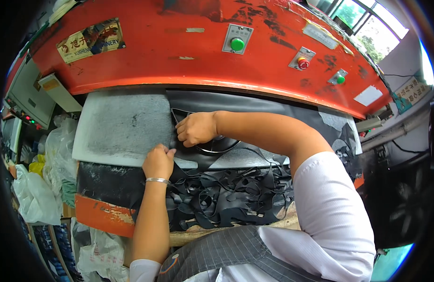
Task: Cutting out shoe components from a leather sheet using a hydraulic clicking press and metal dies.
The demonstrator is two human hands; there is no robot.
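The right hand's (pixel 196 129) fingers are curled in, knuckles up, over the die (pixel 217 151), a thin, bright-edged metal loop that narrows to a point on its far left; the tips are turned under, so I cannot tell whether they pinch its rim. At eight o'clock from there, the left hand (pixel 159 160) makes a loose fist by the pad's near edge, thumb laid against the forefinger; what those fingers pinch, if anything, is hidden from me.

The die sits on the black sheet (pixel 212 99), smooth and faintly glossy like leather, which runs from beneath the right hand out toward two o'clock. The right forearm crosses both and blocks part of them. At nine o'clock the pad (pixel 132 123) shows bare, white at the rim, scuffed grey and rough in the middle.

At five o'clock, curled black scraps (pixel 226 192) lie tangled in ribbons and holed offcuts along the bench (pixel 104 214), its orange paint chipped. Straight across twelve o'clock stands the press (pixel 179 61), a broad red metal beam with worn paint, carrying two green buttons (pixel 237 44) and a red one. Crumpled, cloudy plastic bags (pixel 35 192) bulge at eight o'clock, a boxy grey cabinet (pixel 35 94) stands at ten, and a window (pixel 372 28) glares at two.
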